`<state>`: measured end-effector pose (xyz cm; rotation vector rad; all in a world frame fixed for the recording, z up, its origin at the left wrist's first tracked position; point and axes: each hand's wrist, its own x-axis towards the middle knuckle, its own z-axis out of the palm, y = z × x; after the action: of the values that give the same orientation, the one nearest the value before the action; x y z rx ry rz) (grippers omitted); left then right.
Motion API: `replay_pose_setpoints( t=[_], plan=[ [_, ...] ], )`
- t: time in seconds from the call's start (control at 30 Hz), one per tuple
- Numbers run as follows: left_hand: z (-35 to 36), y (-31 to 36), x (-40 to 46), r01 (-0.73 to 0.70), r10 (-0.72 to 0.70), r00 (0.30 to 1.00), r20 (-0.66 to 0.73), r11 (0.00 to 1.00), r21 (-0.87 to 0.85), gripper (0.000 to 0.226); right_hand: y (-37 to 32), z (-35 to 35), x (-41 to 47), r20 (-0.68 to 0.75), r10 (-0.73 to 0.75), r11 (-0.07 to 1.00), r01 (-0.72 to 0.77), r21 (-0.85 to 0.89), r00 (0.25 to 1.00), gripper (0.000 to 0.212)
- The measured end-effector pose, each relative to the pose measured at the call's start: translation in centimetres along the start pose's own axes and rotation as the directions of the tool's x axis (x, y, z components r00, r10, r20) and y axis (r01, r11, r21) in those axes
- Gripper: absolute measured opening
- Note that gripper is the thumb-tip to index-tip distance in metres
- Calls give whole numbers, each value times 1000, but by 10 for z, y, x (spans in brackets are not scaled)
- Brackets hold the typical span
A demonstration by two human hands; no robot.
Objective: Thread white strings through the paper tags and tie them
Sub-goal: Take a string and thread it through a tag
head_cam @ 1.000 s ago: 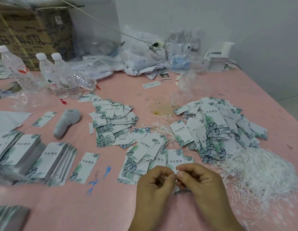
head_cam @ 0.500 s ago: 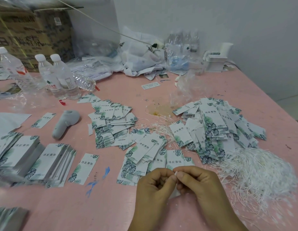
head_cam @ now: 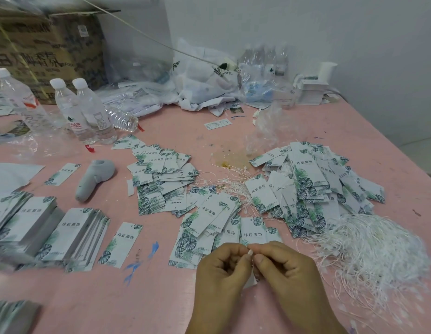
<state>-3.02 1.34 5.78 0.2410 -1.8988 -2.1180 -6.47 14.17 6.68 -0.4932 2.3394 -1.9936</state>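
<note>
**Pinching a string at the fingertips above a tag**

Pinching together at the near edge of the pink table (head_cam: 233,131), the left hand (head_cam: 221,268) and right hand (head_cam: 285,265) meet thumb to forefinger, fingers curled, with a thin white string (head_cam: 252,265) showing in the seam between them. A pale corner of a paper tag (head_cam: 250,283) pokes out just below the two hands, mostly hidden by them; whether either hand grips the tag itself cannot be told.

Just beyond the knuckles lies a loose spread of leaf-printed tags (head_cam: 209,222). To the right, near the right hand, sits a tangled heap of white strings (head_cam: 375,251), and behind it a larger tag pile (head_cam: 313,186). A third scattered pile (head_cam: 161,179) lies farther back at centre, with stray strings running between the piles.

On the left are neat stacks of tags (head_cam: 48,230), one single tag (head_cam: 121,244) lying apart beside them, and a grey handheld tool (head_cam: 94,177).

Three capped water bottles (head_cam: 87,109) stand upright at the far left, with another lying on its side just behind them. A cardboard box (head_cam: 46,51) sits at the back left, its contents not visible, and crumpled white bags (head_cam: 205,83) are heaped against the wall.
</note>
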Motion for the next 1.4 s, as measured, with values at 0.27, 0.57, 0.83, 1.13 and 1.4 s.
replay_pose_setpoints(
  t=[0.27, 0.57, 0.83, 1.13, 1.4],
  plan=[
    [-9, -9, 9, 134, -129, 991, 37, 937, -321, 20, 5, -13, 6, -55, 44, 998, -42, 46, 998, 54],
    [-25, 8, 15, 330, 25, 930, 366, 381, -864, 7, 4, -4, 6, 477, 204, 928, -324, 185, 855, 60],
    [-38, 10, 23, 307, 13, 946, 324, 282, -909, 9, 5, 14, -4, 566, 250, 916, -382, 125, 785, 27],
    [-40, 5, 32, 136, -157, 984, 88, 331, -934, 36, 3, 5, 0, 505, 286, 876, -436, 206, 814, 28],
    [-23, -16, 24, 148, -240, 966, -91, 811, -566, 6, 11, 3, 8, 278, 286, 723, -397, 565, 917, 49]
  ],
)
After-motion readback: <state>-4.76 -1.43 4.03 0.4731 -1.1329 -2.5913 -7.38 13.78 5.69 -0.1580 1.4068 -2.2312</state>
